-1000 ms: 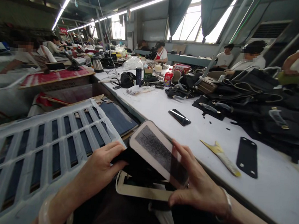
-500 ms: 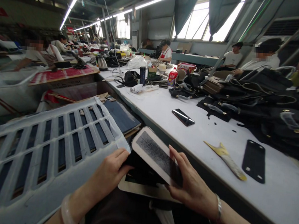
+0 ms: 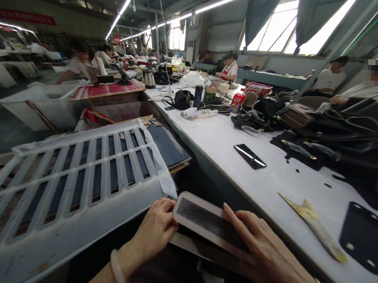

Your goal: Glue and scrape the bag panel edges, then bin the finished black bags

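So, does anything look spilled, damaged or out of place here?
Nothing looks spilled or broken. A few small black scraps lie loose on the white table, between the phone and the black pieces. The yellow-and-white tool looks stained or worn.

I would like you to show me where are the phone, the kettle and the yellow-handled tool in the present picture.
Phone (image 3: 249, 156): head view, middle of its dark screen.
Kettle (image 3: 149, 79): head view, side of its metal body.
Yellow-handled tool (image 3: 319, 230): head view, middle of its worn handle.
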Demonstrator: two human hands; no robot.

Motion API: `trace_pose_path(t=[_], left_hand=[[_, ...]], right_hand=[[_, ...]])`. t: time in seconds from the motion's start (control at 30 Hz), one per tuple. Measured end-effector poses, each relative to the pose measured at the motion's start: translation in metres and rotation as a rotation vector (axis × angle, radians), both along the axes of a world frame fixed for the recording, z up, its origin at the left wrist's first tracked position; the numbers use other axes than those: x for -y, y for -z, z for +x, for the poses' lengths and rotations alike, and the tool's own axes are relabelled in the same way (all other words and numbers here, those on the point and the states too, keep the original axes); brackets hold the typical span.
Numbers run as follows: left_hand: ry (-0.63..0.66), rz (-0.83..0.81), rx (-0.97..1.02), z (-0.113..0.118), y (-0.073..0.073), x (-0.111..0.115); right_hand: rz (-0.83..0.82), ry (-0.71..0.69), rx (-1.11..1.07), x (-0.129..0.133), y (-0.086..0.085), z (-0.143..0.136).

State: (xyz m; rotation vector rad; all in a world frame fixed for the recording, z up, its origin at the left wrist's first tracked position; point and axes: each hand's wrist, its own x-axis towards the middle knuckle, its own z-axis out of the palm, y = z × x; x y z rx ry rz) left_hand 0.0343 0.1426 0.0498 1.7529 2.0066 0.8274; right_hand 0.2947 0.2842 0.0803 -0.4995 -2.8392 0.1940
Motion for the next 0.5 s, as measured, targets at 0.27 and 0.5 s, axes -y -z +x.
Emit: trace_pose_path(t=[0.27,0.5], left_hand=[[-0.339,0.023,0.640,-0.019,0.032,0.025],[-0.469,-0.042,1.404,0.003,0.082,0.031]], right_hand=[[-0.043,-0.108,0.113,-0.001,0.007,-0.018],[-0.357,-0.153,0.142,0.003,0.008,-0.031]])
